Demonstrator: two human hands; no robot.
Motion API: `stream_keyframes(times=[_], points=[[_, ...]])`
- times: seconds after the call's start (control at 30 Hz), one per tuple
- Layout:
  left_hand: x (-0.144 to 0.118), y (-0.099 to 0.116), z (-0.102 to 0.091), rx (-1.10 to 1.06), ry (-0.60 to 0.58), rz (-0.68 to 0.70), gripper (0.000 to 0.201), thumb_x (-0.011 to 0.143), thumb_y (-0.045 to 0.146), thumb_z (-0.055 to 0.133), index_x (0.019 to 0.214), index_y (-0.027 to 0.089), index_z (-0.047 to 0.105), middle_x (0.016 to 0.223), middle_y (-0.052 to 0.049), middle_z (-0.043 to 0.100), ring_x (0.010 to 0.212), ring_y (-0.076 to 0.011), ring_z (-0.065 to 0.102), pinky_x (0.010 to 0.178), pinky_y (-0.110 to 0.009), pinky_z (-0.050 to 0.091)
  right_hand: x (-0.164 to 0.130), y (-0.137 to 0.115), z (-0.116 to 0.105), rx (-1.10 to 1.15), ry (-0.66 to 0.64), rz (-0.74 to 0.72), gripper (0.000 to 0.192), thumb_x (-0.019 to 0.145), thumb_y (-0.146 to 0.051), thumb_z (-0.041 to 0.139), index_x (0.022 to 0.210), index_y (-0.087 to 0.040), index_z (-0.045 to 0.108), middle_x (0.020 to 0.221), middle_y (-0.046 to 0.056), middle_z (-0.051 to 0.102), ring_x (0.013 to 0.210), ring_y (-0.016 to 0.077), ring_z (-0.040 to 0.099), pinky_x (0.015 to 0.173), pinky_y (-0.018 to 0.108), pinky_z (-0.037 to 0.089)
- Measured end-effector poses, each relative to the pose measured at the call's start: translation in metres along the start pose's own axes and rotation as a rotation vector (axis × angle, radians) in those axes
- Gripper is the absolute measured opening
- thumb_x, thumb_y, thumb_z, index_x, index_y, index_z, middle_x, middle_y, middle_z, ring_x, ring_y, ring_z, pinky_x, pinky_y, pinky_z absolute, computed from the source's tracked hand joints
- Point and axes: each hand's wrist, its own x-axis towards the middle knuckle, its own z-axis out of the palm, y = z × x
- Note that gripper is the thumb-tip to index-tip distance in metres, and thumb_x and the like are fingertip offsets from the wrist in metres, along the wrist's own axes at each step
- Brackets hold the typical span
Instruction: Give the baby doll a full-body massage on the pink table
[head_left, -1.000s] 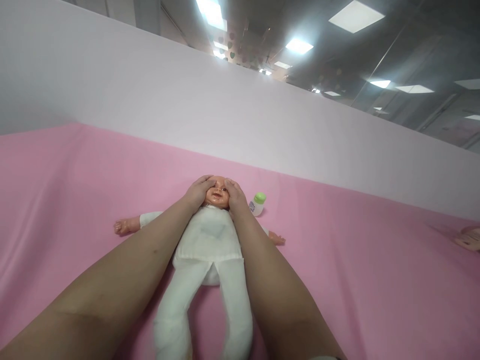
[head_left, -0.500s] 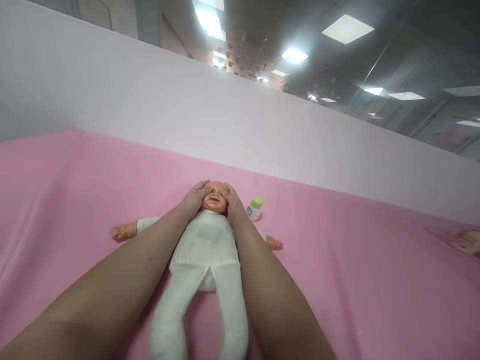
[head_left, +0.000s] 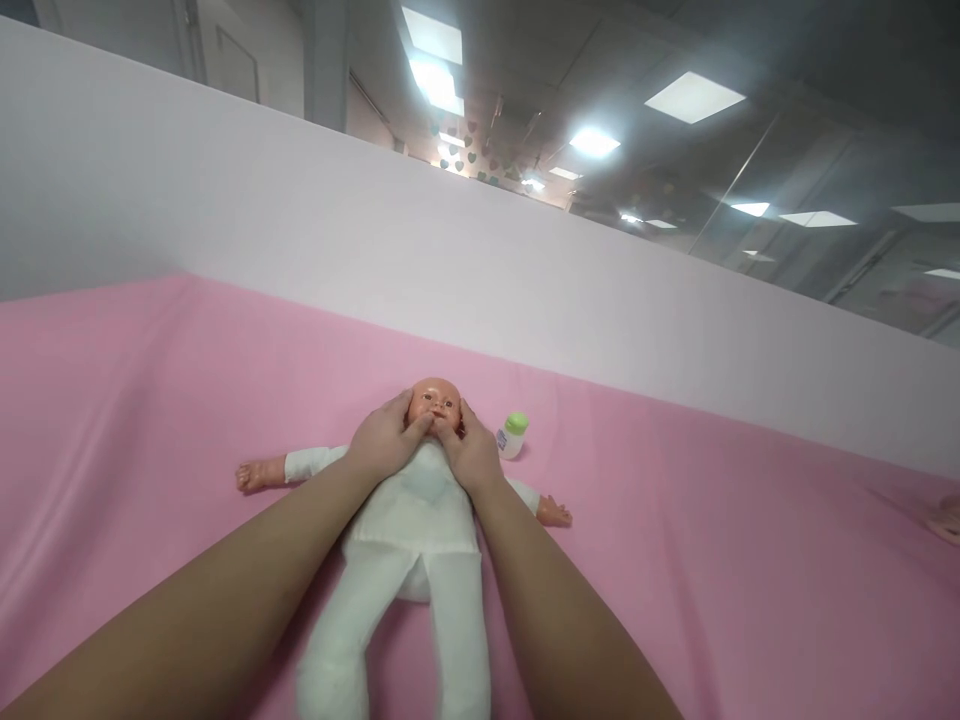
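Pink cloth (head_left: 712, 560) covers the whole work surface, smooth but for a few long creases on the left, and a pale wall panel (head_left: 300, 240) rises along its far edge. Above the panel, ceiling light panels (head_left: 694, 97) glow in a dim room with glass partitions.

On the cloth lies a baby doll (head_left: 409, 510) on its back, dressed in a white one-piece suit, its head (head_left: 435, 398) pointing away from the camera and its legs running toward the bottom edge. Its bare plastic arms are spread out to either side, one small hand near the left and the other near the right of the body.

Both of the person's forearms reach in from the bottom of the view and meet at the doll's chin. The left hand (head_left: 386, 440) rests against the side of the doll's face, thumb up toward the cheek, fingers curled loosely under the jaw line. The right hand (head_left: 469, 450) mirrors it on the other side, fingertips touching the lower face near the mouth. Neither hand is clamped around anything; both are relaxed and partly spread, pressing lightly on the doll's face and neck.

Just beside the right hand, on the cloth, stands a small white bottle with a green cap (head_left: 513, 436), apart from the doll's head. At the far right edge a pinkish object (head_left: 949, 520) is only partly in view and cannot be identified.
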Motion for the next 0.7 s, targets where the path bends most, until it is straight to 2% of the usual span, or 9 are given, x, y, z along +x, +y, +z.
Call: stream_keyframes(times=[0.13,0.33,0.5,0.7], points=[[0.0,0.0,-0.009,-0.124,-0.12,0.002,0.053,0.079,0.054,0.072,0.126,0.029,0.068,0.119,-0.006,0.075,0.104,-0.034,0.069,0.089,-0.039,0.051,0.003,-0.002,-0.004,0.094,-0.016,0.034,0.092,0.061,-0.053,0.091,0.143,-0.028,0.057,0.137,0.01,0.065,0.127,0.0329,0.06,0.115,0.051,0.039],[0.006,-0.002,-0.008,-0.166,-0.122,-0.06,0.051,0.073,0.053,0.076,0.118,0.029,0.072,0.111,-0.005,0.077,0.101,-0.0336,0.069,0.089,-0.038,0.051,0.006,0.003,-0.002,0.13,0.009,0.054,0.093,0.057,-0.048,0.094,0.141,-0.029,0.058,0.134,0.008,0.067,0.126,0.0323,0.061,0.115,0.053,0.038],[0.007,-0.007,-0.007,-0.072,-0.119,-0.061,0.044,0.082,0.053,0.068,0.118,0.027,0.072,0.111,-0.006,0.077,0.102,-0.033,0.069,0.089,-0.038,0.05,0.01,0.008,-0.002,0.126,-0.005,0.083,0.088,0.065,-0.051,0.089,0.144,-0.028,0.056,0.128,0.007,0.071,0.116,0.0288,0.067,0.113,0.05,0.043],[0.008,-0.011,-0.005,-0.096,-0.077,-0.102,0.046,0.086,0.056,0.063,0.119,0.025,0.073,0.114,-0.008,0.077,0.107,-0.0336,0.067,0.094,-0.038,0.048,0.01,0.008,-0.006,0.122,-0.004,0.01,0.061,0.083,-0.056,0.073,0.137,-0.028,0.063,0.137,0.005,0.066,0.134,0.0266,0.056,0.12,0.047,0.034]])
